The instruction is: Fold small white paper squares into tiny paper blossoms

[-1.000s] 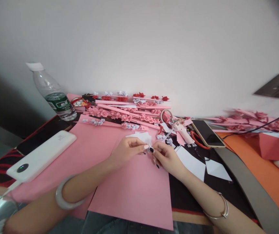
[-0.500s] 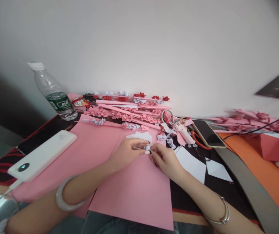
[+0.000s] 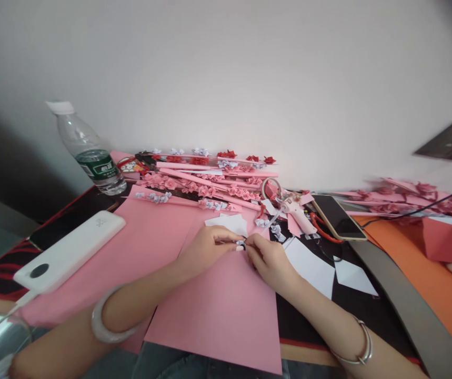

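My left hand (image 3: 206, 247) and my right hand (image 3: 265, 258) meet over a large pink paper sheet (image 3: 218, 310). Between their fingertips is a small white folded paper flower (image 3: 240, 243), pinched from both sides and partly covered by the fingers. White paper pieces (image 3: 228, 223) lie just behind my left hand. Finished-looking white paper flowers (image 3: 277, 232) rest behind my right hand, close to a pink glue gun (image 3: 297, 215). A white bangle circles my left wrist, a silver one my right.
Pink paper stems with flowers (image 3: 194, 184) are piled along the wall. A water bottle (image 3: 91, 152) and white power bank (image 3: 70, 250) stand left. On the right are a phone (image 3: 340, 217), white paper sheets (image 3: 310, 266), orange paper (image 3: 419, 263) and a roll of tape (image 3: 270, 188).
My left fingers have shifted slightly around the white paper flower, and less of it shows now. My right hand is almost where it was.
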{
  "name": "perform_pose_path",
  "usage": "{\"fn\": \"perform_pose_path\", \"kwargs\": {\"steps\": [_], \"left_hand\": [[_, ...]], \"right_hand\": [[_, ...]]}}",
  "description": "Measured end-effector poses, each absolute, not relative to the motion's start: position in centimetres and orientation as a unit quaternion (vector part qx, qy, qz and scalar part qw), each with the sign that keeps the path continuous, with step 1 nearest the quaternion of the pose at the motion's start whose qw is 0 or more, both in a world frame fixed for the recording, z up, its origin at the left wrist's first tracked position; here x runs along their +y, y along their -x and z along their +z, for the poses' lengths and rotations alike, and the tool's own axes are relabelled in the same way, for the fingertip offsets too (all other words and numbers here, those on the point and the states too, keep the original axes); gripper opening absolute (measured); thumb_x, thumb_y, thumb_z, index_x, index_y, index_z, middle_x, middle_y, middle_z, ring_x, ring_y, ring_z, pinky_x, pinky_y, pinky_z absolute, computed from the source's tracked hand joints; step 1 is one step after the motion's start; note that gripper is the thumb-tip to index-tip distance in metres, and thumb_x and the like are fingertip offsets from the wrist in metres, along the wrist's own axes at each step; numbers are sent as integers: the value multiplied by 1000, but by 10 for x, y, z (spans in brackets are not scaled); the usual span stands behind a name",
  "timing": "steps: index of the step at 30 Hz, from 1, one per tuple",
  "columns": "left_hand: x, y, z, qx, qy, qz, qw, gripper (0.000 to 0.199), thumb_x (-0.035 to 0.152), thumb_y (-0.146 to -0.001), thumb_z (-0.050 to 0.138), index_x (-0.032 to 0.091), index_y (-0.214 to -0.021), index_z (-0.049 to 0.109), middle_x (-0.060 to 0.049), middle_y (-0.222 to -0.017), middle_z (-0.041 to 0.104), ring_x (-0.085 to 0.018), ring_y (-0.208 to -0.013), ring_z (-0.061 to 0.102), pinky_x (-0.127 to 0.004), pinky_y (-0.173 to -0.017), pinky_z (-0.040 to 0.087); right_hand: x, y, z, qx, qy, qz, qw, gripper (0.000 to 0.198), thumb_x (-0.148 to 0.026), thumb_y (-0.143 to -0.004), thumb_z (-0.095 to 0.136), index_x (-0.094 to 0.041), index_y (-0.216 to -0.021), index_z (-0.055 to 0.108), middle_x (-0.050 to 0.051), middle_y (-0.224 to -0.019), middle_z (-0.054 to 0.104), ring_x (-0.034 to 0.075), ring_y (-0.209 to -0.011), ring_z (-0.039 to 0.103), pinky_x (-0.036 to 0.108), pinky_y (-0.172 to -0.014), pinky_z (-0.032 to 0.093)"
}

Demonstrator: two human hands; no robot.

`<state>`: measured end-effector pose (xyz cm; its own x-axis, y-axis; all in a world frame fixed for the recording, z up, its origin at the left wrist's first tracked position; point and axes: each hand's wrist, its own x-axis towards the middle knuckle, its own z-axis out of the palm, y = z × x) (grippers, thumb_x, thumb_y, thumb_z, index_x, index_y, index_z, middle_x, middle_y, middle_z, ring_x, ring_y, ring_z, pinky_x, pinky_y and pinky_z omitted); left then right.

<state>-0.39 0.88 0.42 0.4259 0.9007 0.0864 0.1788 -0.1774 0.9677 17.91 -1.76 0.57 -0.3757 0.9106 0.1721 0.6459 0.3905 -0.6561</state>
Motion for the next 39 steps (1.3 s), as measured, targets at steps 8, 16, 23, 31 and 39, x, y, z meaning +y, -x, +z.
{"fn": "perform_pose_path", "kwargs": {"steps": [8,16,23,31,39], "left_hand": [[8,2,3,412,-635,367,541,30,14,-71,64,17,-100,66,-6,-99,69,-20,-94,63,-32,-86,49],[7,2,9,408,-659,357,522,23,14,-71,61,16,-92,69,-6,-98,69,-21,-93,63,-32,-86,48],[8,2,7,414,-681,326,509,17,18,-73,59,15,-87,68,-5,-92,69,-20,-87,63,-30,-81,48],[5,1,10,425,-704,333,461,13,19,-74,58,16,-82,69,-4,-84,70,-18,-78,63,-27,-73,48],[9,-2,1,389,-633,348,571,17,19,-73,61,13,-89,64,-6,-87,68,-17,-81,63,-29,-78,48]], "right_hand": [[-19,-178,1,-763,505,274,297,10,-20,-88,40,-21,-92,49,-1,-62,58,12,-48,53,24,-54,41],[-17,-179,1,-789,479,255,287,13,-17,-86,40,-21,-92,50,-2,-58,55,13,-49,52,24,-53,40],[-18,-179,1,-794,476,260,275,11,-17,-88,38,-21,-87,48,-2,-60,56,13,-50,53,24,-55,40],[-20,-177,3,-789,482,266,273,11,-16,-88,36,-21,-83,45,0,-62,57,14,-51,53,24,-53,40],[-20,-176,3,-785,493,254,274,10,-18,-88,36,-21,-83,44,0,-62,57,15,-52,54,25,-54,40]]}}
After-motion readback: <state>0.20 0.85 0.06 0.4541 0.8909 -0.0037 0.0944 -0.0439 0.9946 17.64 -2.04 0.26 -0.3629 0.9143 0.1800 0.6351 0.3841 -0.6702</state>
